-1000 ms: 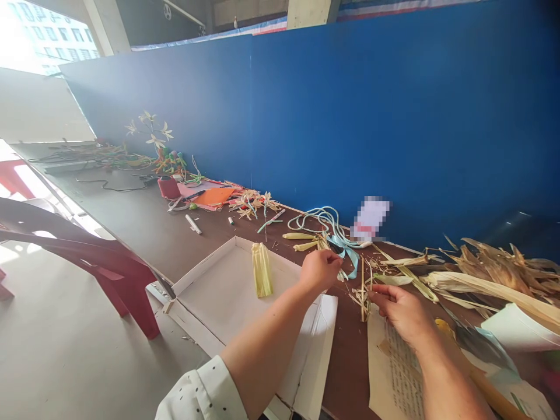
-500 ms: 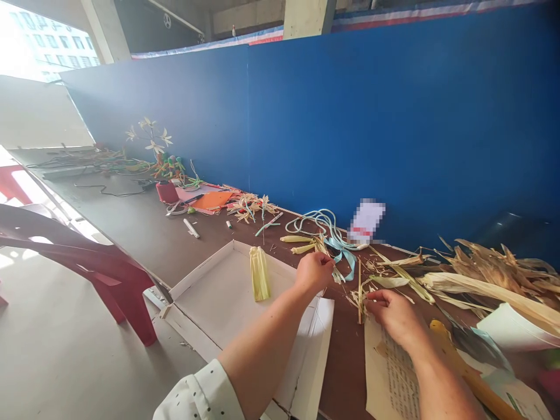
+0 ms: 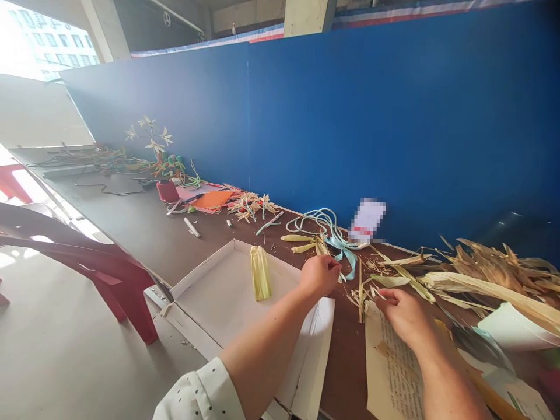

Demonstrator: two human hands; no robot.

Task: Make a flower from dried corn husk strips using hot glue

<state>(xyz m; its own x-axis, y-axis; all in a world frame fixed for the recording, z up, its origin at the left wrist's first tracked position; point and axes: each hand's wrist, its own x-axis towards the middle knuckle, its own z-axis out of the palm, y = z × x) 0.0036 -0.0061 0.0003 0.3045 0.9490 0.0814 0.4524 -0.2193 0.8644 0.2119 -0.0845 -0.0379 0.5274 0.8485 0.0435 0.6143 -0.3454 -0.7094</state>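
I have the left hand curled with thumb and fingertips drawn close; whether anything sits between them, I cannot tell from here. In the right hand I have thumb and forefinger pinched nearly together on a thin pale strip, which pokes out past the fingertips on the side toward the left hand. Thin sticks lie between the two grips, and a written sheet lies below the right one. Just beyond the left fingertips is blue ribbon; left of that hand, a yellow-green husk rests in the white box.
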